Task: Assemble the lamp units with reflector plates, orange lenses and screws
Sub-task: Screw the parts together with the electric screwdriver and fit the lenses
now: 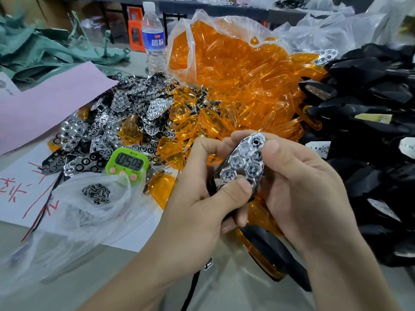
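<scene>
A pale grey table [74,286] fills the foreground under even, bright light, and behind it a second long table [213,10] on a dark frame runs across the back, with brown cardboard boxes [24,7] and orange cartons [135,32] stacked beneath and beside it.

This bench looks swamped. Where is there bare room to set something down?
Bare table near the front, between the screw bag and the left forearm; also the pink sheet. Crowded: reflector plates, orange lenses, black housings.
</scene>
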`<state>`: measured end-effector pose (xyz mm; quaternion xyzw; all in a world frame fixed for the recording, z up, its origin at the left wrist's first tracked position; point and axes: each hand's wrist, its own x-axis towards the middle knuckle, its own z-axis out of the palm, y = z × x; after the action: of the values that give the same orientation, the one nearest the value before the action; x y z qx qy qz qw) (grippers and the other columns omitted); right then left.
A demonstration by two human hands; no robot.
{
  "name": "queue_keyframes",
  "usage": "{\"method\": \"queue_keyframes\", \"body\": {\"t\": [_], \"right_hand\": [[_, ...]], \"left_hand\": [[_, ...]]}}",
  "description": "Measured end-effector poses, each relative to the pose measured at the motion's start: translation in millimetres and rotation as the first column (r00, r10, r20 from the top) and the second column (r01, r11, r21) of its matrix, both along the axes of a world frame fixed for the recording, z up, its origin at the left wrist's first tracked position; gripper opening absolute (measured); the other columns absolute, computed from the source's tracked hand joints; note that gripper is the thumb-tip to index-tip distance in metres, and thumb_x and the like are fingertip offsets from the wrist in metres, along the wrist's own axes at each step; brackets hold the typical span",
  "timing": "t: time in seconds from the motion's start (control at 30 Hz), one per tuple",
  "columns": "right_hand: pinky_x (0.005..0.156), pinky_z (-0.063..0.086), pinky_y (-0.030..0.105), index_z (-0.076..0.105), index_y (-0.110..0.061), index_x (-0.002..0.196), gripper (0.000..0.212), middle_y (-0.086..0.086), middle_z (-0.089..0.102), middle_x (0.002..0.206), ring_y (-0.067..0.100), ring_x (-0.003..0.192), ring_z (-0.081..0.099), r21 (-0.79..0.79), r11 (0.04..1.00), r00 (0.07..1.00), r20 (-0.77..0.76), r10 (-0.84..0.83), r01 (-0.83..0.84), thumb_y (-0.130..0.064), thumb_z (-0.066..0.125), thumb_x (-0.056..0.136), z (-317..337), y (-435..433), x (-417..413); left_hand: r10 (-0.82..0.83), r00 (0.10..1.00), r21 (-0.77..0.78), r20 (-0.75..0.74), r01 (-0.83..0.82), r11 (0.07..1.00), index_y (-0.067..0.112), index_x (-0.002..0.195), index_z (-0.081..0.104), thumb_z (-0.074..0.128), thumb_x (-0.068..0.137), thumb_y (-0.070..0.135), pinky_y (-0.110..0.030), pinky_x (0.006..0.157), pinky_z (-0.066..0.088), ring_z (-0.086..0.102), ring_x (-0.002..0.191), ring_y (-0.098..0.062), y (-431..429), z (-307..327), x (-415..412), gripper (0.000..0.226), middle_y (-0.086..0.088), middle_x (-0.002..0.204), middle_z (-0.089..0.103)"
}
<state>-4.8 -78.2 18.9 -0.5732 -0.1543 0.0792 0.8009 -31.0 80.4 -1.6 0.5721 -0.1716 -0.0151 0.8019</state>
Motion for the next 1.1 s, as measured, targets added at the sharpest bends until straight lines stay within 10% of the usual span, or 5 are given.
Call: {"method": "queue_keyframes", "body": {"t": [0.27,0.77,1.1], "right_hand": [[0.049,0.052,0.042,0.074,-0.002,0.108,0.034,0.022,0.071,0.108,0.029,0.049,0.055,0.067,0.998,0.997,-0.080,-0.007,0.012,-0.030,0.062,0.092,-1,5,-1],[0.048,0.056,0.039,0.076,-0.002,0.106,0.025,0.021,0.076,0.102,0.041,0.073,0.070,-0.003,0.986,0.983,-0.074,-0.168,0.168,-0.008,0.066,0.084,-7,0,4],[0.074,0.062,0.026,0.081,-0.030,0.107,0.025,-0.012,0.079,0.098,0.006,0.090,0.075,-0.352,0.673,0.759,0.322,-0.565,0.650,-0.013,0.074,0.091,-20,25,1]], "left_hand": [[-0.035,0.982,-0.062,-0.187,0.024,0.998,0.009,0.115,0.051,0.070,0.088,0.019,-0.024,0.051,0.046,0.058,0.058,-0.020,-8,-4,2,0.035,-0.011,0.072,0.064],[0.022,0.973,0.091,-0.231,-0.001,0.996,0.016,0.107,0.054,0.066,0.082,0.015,-0.024,0.050,0.043,0.056,0.054,-0.016,-3,-11,9,0.028,-0.015,0.071,0.063],[0.136,0.978,0.256,-0.161,-0.092,0.962,0.047,0.117,0.062,0.070,0.072,0.021,-0.047,0.066,0.051,0.063,0.076,-0.028,-5,-16,9,0.052,-0.008,0.092,0.070]]}}
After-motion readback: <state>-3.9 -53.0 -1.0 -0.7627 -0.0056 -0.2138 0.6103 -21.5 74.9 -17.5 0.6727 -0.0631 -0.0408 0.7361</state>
